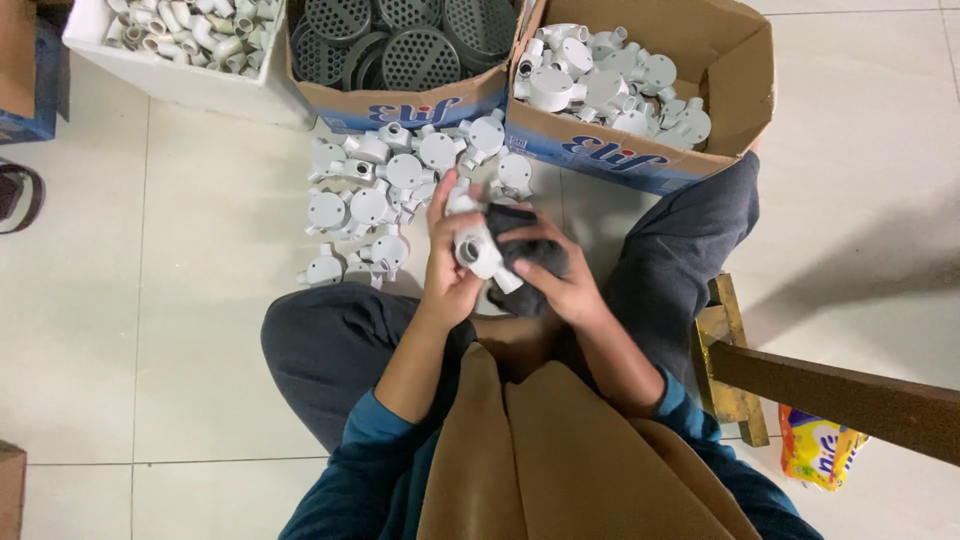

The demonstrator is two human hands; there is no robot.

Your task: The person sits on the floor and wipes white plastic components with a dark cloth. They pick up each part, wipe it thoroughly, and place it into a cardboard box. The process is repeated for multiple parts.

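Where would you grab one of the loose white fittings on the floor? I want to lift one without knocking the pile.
Take a white fitting at the near-left edge of the pile, by its round body, coming from above. It lies flat with its round face up, and its stubby outlets stick out sideways, so fingers fit between them. That side has bare floor around it, probably the safest approach.

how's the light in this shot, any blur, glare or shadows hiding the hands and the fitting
Head view: soft, even light, no strong glare on the floor tiles; a broad faint shadow lies at the right. The left hand and right hand are slightly soft, yet the white pipe fitting and dark cloth stay readable. The loose fittings on the floor look fairly sharp.
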